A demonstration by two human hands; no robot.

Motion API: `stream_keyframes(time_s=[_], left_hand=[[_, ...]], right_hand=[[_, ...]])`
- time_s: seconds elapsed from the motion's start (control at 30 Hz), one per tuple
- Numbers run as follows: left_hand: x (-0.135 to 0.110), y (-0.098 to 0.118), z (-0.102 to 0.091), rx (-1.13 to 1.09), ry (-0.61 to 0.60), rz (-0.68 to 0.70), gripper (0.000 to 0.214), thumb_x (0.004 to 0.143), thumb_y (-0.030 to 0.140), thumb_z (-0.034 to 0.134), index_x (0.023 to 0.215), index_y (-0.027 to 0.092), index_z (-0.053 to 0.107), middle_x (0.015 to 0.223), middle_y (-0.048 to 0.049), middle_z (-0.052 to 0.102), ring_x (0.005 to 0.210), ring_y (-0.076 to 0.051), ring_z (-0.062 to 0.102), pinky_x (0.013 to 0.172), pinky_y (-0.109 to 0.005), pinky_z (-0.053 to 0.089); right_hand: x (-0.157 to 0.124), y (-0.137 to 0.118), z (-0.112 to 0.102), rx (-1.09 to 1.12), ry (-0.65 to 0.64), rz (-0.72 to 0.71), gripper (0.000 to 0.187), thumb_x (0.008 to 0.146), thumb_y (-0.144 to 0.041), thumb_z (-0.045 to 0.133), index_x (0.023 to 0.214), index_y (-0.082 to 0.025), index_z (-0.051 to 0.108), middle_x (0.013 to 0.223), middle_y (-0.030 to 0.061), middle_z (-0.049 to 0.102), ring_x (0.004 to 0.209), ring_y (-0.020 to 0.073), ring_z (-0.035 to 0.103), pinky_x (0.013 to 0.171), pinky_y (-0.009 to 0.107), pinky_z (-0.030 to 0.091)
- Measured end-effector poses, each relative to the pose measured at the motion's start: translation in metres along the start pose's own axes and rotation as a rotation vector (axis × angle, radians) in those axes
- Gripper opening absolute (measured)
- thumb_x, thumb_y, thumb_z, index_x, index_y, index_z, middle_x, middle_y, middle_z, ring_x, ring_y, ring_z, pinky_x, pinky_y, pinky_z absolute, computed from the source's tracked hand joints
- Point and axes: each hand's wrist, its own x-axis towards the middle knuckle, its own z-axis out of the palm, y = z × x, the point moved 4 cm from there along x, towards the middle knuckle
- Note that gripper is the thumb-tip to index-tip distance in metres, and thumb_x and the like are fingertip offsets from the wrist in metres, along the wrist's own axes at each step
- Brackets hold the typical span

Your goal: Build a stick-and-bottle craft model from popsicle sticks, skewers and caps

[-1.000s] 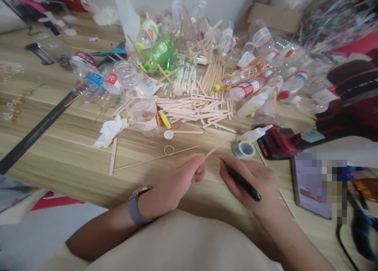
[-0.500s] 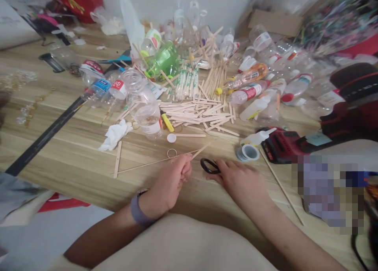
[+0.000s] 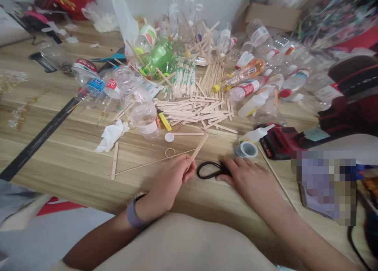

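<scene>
From where I stand, the left hand [image 3: 177,172] has a wooden stick [image 3: 199,148] pinched near the middle of the bench's [image 3: 71,149] near edge, its free end slanting up toward the far edge, probably so that end stays clear of the fingers. The right hand [image 3: 249,180] lies palm down just beside it, over a black loop-handled tool [image 3: 208,171]; the loop pokes out toward the stick, but I can't tell whether the fingers are closed on the rest. Keeping both in close likely saves reaching.

A white ring [image 3: 170,153] and a thin skewer [image 3: 150,164] lie just beyond the left hand. A small tub [image 3: 247,149] and a red power tool [image 3: 276,143] crowd the right hand's far side; piled sticks [image 3: 195,111] and bottles [image 3: 159,58] block the way to the far edge.
</scene>
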Motion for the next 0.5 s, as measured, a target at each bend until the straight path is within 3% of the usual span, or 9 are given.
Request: stream_keyframes(time_s=[0.07, 0.13, 0.23, 0.33, 0.43, 0.5], left_hand=[[-0.002, 0.002, 0.004, 0.052, -0.058, -0.004, 0.017, 0.089, 0.024, 0.036, 0.078, 0.02, 0.049, 0.061, 0.0057, 0.038, 0.059, -0.011, 0.033, 0.059, -0.025, 0.029], [-0.004, 0.003, 0.008, 0.106, -0.13, 0.012, 0.017, 0.091, 0.025, 0.035, 0.086, 0.02, 0.05, 0.063, 0.006, 0.041, 0.06, -0.012, 0.037, 0.06, -0.025, 0.031], [-0.007, 0.005, 0.013, 0.241, -0.196, 0.078, 0.017, 0.093, 0.024, 0.036, 0.081, 0.02, 0.048, 0.068, 0.0054, 0.046, 0.065, -0.012, 0.042, 0.063, -0.025, 0.034], [-0.009, 0.007, 0.014, 0.38, -0.235, 0.13, 0.021, 0.095, 0.026, 0.038, 0.077, 0.02, 0.047, 0.07, 0.0051, 0.049, 0.065, -0.011, 0.046, 0.062, -0.024, 0.036], [-0.01, 0.011, 0.012, 0.5, -0.241, 0.192, 0.021, 0.097, 0.03, 0.04, 0.088, 0.021, 0.057, 0.076, 0.0044, 0.058, 0.066, -0.011, 0.052, 0.06, -0.024, 0.038], [-0.009, 0.015, 0.005, 0.624, -0.151, 0.268, 0.021, 0.098, 0.033, 0.042, 0.1, 0.023, 0.06, 0.086, 0.0025, 0.064, 0.075, -0.013, 0.057, 0.066, -0.025, 0.041]], right_hand=[[0.0, -0.001, -0.008, 0.184, 0.066, 0.006, 0.03, 0.085, -0.044, 0.065, 0.098, -0.017, 0.067, 0.081, 0.0063, 0.066, 0.075, 0.0249, 0.066, 0.055, 0.031, 0.042], [0.002, -0.007, -0.015, 0.534, 0.108, 0.03, 0.028, 0.093, -0.041, 0.053, 0.1, -0.018, 0.067, 0.083, 0.0058, 0.066, 0.073, 0.0202, 0.065, 0.057, 0.029, 0.045], [0.01, -0.022, -0.015, 1.131, 0.034, 0.134, 0.028, 0.094, -0.039, 0.048, 0.101, -0.019, 0.067, 0.083, 0.0037, 0.068, 0.068, 0.0144, 0.062, 0.057, 0.025, 0.047], [0.018, -0.034, -0.011, 1.481, 0.049, 0.243, 0.025, 0.091, -0.04, 0.053, 0.091, -0.019, 0.068, 0.079, 0.0028, 0.067, 0.069, 0.0143, 0.062, 0.062, 0.025, 0.049], [0.014, -0.03, -0.018, 1.757, 0.276, 0.339, 0.02, 0.092, -0.038, 0.055, 0.087, -0.023, 0.067, 0.076, 0.0001, 0.064, 0.067, 0.0119, 0.059, 0.063, 0.024, 0.047], [-0.001, -0.022, -0.033, 1.873, 0.496, 0.317, 0.022, 0.092, -0.04, 0.056, 0.08, -0.024, 0.064, 0.076, 0.0001, 0.061, 0.073, 0.0129, 0.058, 0.066, 0.025, 0.047]])
